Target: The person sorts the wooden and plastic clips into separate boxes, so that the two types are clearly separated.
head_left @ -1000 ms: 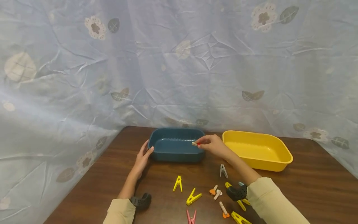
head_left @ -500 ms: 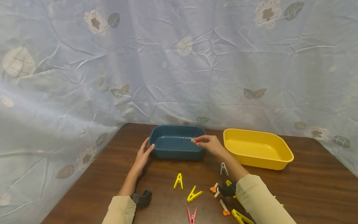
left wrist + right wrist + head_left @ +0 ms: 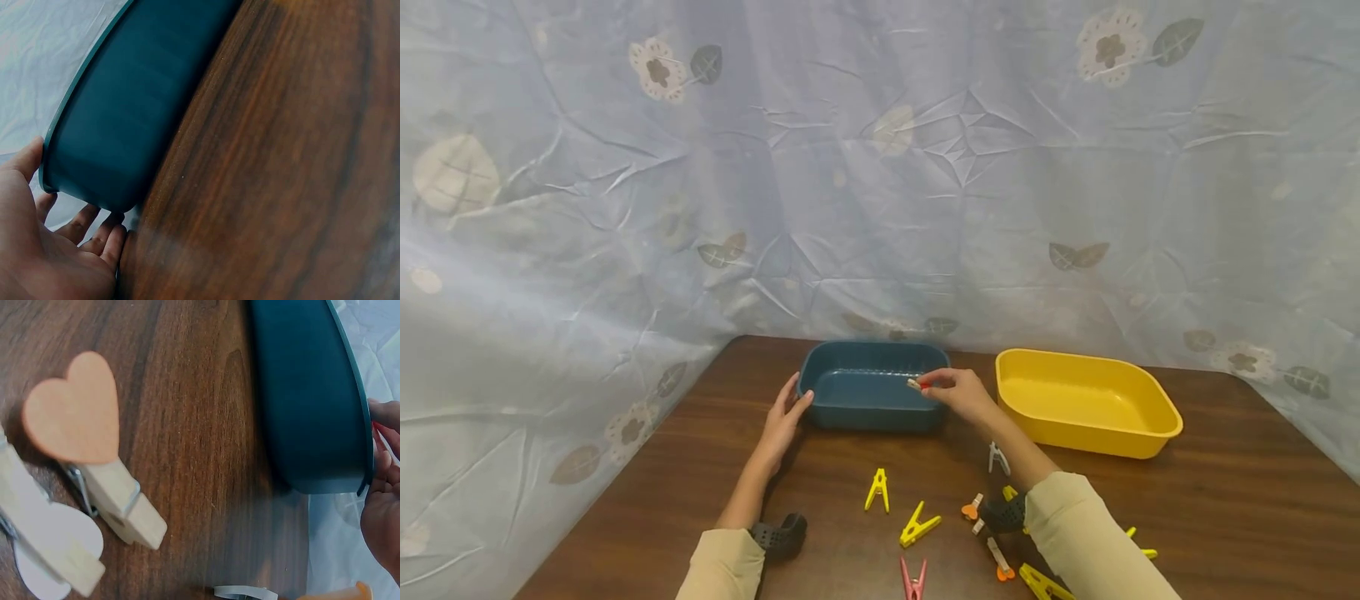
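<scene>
My left hand (image 3: pixel 781 423) holds the near-left corner of a blue plastic basin (image 3: pixel 871 418), thumb at the rim and fingers against the outer end wall, as the left wrist view also shows. Over the basin's right side, my right hand (image 3: pixel 961 395) pinches a small wooden clothespin (image 3: pixel 914 384) with a red decoration between thumb and fingers. In the right wrist view, the basin wall (image 3: pixel 312 394) hides much of that clothespin; a bit of red shows at the fingertips.
A yellow basin (image 3: pixel 1097 436) stands right of the blue one. On the dark wooden table (image 3: pixel 647 508) lie yellow clothespins (image 3: pixel 917 525), a pink one (image 3: pixel 913 580), a grey one (image 3: pixel 997 458) and wooden ones with hearts (image 3: pixel 75 412). A patterned curtain (image 3: pixel 865 208) hangs behind.
My right hand has shifted slightly left and inward over the blue basin, still pinching the wooden clothespin. The right forearm has swung left over the table; the left hand keeps its place.
</scene>
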Demonstrator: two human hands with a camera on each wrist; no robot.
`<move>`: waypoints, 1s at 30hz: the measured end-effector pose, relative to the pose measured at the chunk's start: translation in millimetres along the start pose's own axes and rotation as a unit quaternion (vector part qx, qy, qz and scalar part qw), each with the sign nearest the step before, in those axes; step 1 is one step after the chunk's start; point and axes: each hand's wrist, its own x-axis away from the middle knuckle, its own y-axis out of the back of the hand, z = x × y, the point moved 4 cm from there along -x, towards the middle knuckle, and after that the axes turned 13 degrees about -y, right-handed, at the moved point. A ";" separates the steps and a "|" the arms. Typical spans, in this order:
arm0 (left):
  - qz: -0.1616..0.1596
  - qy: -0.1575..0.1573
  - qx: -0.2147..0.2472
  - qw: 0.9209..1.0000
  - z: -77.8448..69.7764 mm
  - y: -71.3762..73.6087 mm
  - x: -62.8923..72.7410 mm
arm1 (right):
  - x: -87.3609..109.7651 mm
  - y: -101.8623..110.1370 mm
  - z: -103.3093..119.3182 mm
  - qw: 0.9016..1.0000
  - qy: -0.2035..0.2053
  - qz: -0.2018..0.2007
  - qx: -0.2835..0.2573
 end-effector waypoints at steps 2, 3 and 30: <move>-0.001 -0.004 0.001 1.000 0.8 0.2 -0.3 | 0.3 -0.8 0.0 1.000 0.001 -0.003 -0.006; -0.002 -0.004 -0.001 1.000 1.4 0.5 -0.3 | 0.7 -1.2 0.4 1.000 0.001 -0.004 -0.007; 0.003 0.002 -0.011 1.000 1.4 -1.0 2.4 | 2.1 -4.9 -0.9 0.999 0.010 -0.032 0.018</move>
